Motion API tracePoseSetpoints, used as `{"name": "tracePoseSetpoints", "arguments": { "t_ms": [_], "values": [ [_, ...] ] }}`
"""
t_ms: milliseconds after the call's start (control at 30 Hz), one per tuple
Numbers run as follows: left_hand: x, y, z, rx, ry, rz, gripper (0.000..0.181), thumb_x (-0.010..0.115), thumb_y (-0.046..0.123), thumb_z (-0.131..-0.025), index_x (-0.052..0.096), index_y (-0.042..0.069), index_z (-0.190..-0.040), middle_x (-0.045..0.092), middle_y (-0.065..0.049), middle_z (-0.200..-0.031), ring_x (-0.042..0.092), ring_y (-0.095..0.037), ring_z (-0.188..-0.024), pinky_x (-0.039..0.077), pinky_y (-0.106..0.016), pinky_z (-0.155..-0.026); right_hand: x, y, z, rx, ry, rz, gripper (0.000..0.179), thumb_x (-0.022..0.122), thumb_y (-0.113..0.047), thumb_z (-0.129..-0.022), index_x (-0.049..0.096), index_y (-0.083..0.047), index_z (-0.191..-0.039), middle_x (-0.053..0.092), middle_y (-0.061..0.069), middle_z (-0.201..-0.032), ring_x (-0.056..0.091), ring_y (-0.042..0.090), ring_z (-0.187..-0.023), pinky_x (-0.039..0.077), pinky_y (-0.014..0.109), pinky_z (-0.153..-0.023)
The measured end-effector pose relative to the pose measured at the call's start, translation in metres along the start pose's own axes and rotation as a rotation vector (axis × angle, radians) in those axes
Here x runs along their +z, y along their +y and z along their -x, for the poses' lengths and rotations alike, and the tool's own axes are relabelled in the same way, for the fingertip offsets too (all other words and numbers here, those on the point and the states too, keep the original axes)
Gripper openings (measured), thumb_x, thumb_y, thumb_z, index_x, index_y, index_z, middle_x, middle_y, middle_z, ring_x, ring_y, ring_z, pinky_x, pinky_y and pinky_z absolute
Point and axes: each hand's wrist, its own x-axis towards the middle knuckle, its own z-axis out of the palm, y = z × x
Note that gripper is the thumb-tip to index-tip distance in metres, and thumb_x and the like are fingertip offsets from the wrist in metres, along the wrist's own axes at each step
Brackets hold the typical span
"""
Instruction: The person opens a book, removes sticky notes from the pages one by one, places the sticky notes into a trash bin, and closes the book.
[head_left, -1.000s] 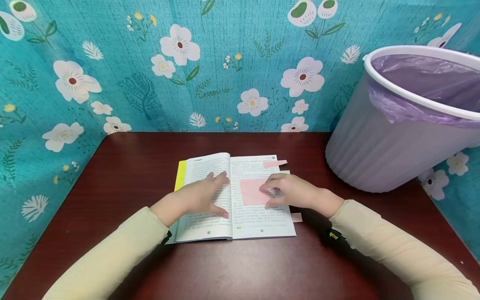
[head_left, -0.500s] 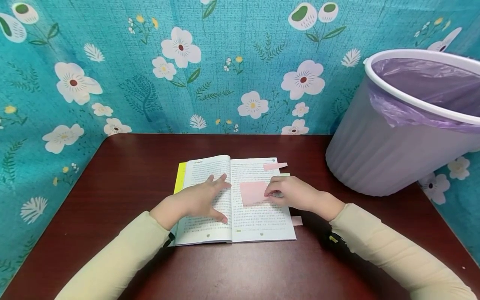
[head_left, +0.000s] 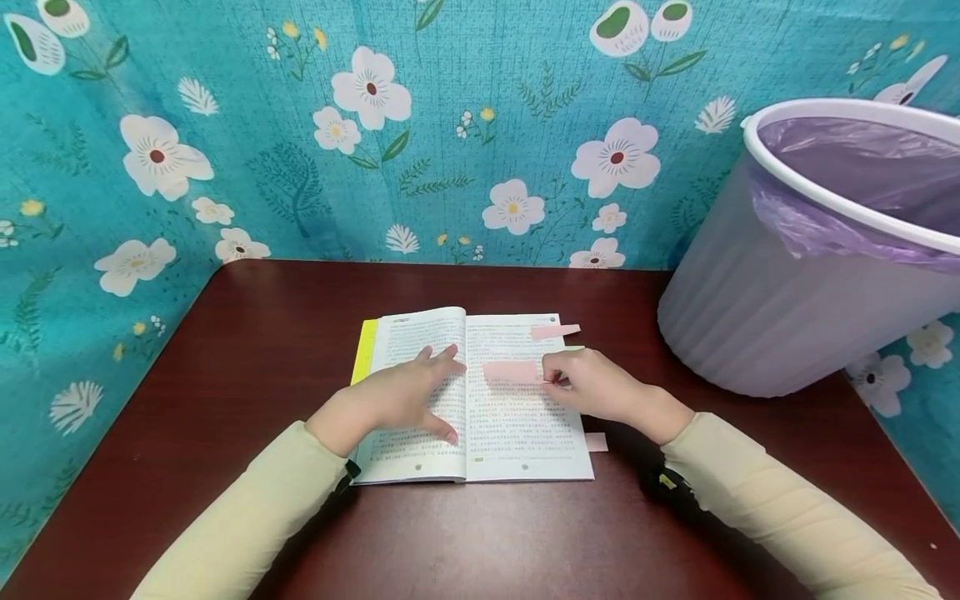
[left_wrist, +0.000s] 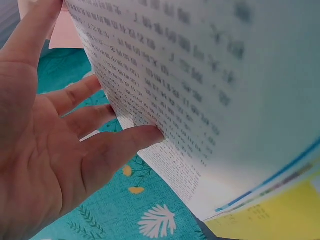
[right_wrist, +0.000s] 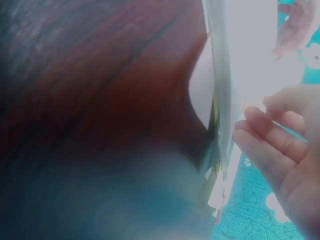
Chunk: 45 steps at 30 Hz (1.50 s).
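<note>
An open book (head_left: 517, 454) lies on the dark red table, both pages covered in print. My left hand (head_left: 397, 393) rests with spread fingers on its left page; the left wrist view shows those fingertips against the paper (left_wrist: 165, 100). On the right page is a pink sticky note (head_left: 510, 372), its lower part lifted and foreshortened. The thumb and fingers of my right hand (head_left: 600, 387) pinch the note at its right end. In the right wrist view the fingertips (right_wrist: 252, 117) are close together over the overexposed page, where the note is washed out.
Pink tabs stick out at the page's upper right (head_left: 555, 332) and lower right (head_left: 597, 442). A yellow flap (head_left: 363, 354) shows along the book's left edge. A grey waste bin (head_left: 750, 300) with a purple liner stands at the right, before a flowered blue cloth (head_left: 450, 125).
My right fingers have closed on the note's right end and raised its lower edge, so it looks narrower. My left hand has stayed on the left page.
</note>
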Motion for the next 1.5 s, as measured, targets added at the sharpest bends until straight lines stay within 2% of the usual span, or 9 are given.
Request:
{"name": "tracePoseSetpoints", "arguments": {
  "t_ms": [267, 467, 767, 867, 1167, 1500],
  "values": [
    [0.003, -0.001, -0.001, -0.014, 0.017, 0.028, 0.098, 0.094, 0.038, -0.074, 0.045, 0.010, -0.155, 0.023, -0.010, -0.168, 0.017, -0.041, -0.153, 0.027, -0.050, -0.119, -0.003, -0.001, 0.002, -0.011, 0.013, -0.037, 0.028, 0.075, -0.001, -0.091, 0.058, -0.017, -0.075, 0.062, -0.009, -0.074, 0.049, 0.007, -0.067, 0.047, 0.025, -0.063],
    [0.002, 0.002, 0.000, -0.031, 0.023, 0.038, 0.099, 0.094, 0.037, -0.073, 0.045, 0.011, -0.155, 0.022, -0.009, -0.168, 0.015, -0.041, -0.154, 0.027, -0.051, -0.119, -0.003, -0.002, 0.004, 0.037, 0.029, -0.050, 0.020, 0.075, 0.001, -0.091, 0.066, -0.013, -0.078, 0.071, -0.002, -0.083, 0.057, 0.008, -0.071, 0.051, 0.027, -0.064],
    [0.000, 0.000, 0.002, -0.040, 0.019, 0.038, 0.099, 0.094, 0.037, -0.074, 0.044, 0.009, -0.155, 0.021, -0.011, -0.169, 0.014, -0.042, -0.154, 0.026, -0.052, -0.119, -0.002, -0.003, 0.002, 0.066, 0.020, -0.067, 0.017, 0.075, -0.001, -0.091, 0.068, -0.012, -0.080, 0.071, -0.003, -0.081, 0.053, 0.007, -0.068, 0.048, 0.025, -0.063],
    [0.000, 0.002, 0.002, -0.036, 0.011, 0.035, 0.099, 0.094, 0.037, -0.074, 0.044, 0.009, -0.155, 0.021, -0.011, -0.169, 0.014, -0.042, -0.154, 0.027, -0.052, -0.119, -0.001, -0.002, 0.006, 0.086, 0.023, -0.095, 0.017, 0.074, -0.001, -0.092, 0.068, -0.013, -0.080, 0.070, -0.003, -0.082, 0.051, 0.008, -0.068, 0.045, 0.025, -0.059],
    [-0.002, 0.006, 0.002, -0.044, -0.004, 0.020, 0.099, 0.093, 0.037, -0.075, 0.043, 0.010, -0.156, 0.020, -0.010, -0.169, 0.014, -0.041, -0.154, 0.027, -0.051, -0.119, -0.001, 0.005, 0.012, 0.179, 0.040, -0.217, 0.018, 0.072, -0.003, -0.095, 0.068, -0.013, -0.080, 0.073, 0.001, -0.092, 0.056, 0.012, -0.077, 0.048, 0.026, -0.064],
    [-0.003, 0.005, 0.001, -0.049, -0.014, 0.017, 0.100, 0.093, 0.038, -0.074, 0.043, 0.011, -0.156, 0.020, -0.009, -0.169, 0.013, -0.040, -0.154, 0.028, -0.052, -0.119, 0.000, 0.012, 0.014, 0.227, 0.035, -0.286, 0.016, 0.072, 0.000, -0.093, 0.069, -0.012, -0.083, 0.068, -0.003, -0.084, 0.052, 0.017, -0.076, 0.043, 0.026, -0.061]
  ]
}}
